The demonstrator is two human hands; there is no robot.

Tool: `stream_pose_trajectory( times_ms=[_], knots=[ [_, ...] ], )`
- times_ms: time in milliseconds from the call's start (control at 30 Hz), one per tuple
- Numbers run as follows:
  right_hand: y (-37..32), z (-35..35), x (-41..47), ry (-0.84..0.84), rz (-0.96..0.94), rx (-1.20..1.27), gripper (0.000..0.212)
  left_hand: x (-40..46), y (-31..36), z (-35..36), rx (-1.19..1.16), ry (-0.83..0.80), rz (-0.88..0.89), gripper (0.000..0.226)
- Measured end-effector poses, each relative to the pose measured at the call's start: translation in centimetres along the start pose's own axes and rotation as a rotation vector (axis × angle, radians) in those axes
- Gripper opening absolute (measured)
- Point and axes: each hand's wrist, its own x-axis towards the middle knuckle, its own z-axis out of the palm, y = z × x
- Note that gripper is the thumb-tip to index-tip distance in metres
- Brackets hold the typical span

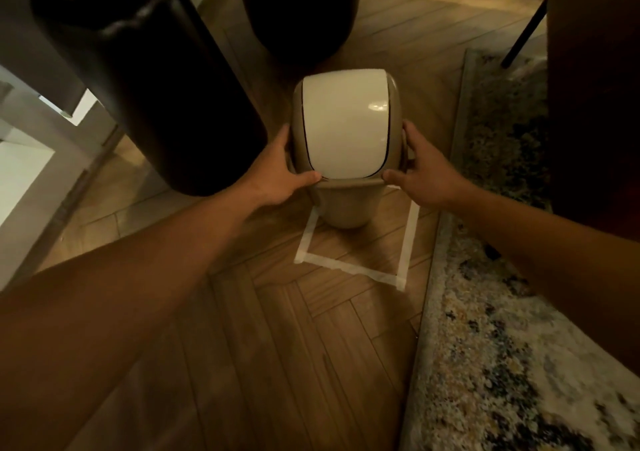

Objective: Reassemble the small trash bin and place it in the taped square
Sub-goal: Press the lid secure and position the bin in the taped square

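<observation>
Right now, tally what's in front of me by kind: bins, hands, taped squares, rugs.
Bins: 1, the beige bin with its white lid on.
Hands: 2, left hand and right hand, one on each side of the bin.
Taped squares: 1, the taped square on the floor.
Rugs: 1, the rug on the right.
Total: 5

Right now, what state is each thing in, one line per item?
Trash bin: upright, its base within the taped outline, toward the far side.
Lid: seated on the bin, white flap closed.
Left hand: gripping the lid's left side.
Right hand: gripping the lid's right side.
Taped square: stuck flat on the wood floor, far edge hidden by the bin.
Rug: lying flat, right of the tape.
</observation>
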Motion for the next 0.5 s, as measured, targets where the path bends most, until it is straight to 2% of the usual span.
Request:
stream_pose_trajectory(
  times_ms=[233, 367, 500],
  knots=[
    [-0.7, -1.1, 1.3, -0.020, -0.014, -0.048, 0.098, 0.4, 0.3, 1.3, 0.009, -0.015, -0.017, 0.113],
    [1.2, -2.5, 0.8, -0.080, 0.189, 0.024, 0.102, -0.2, 0.7, 3.0, 0.028, -0.042, -0.032, 0.116],
    [1.7, -3.5, -0.2, -0.078, 0.321, -0.064, 0.109, -0.3, 1.7, 2.9, 0.012, -0.107, -0.082, 0.119]
  ],
)
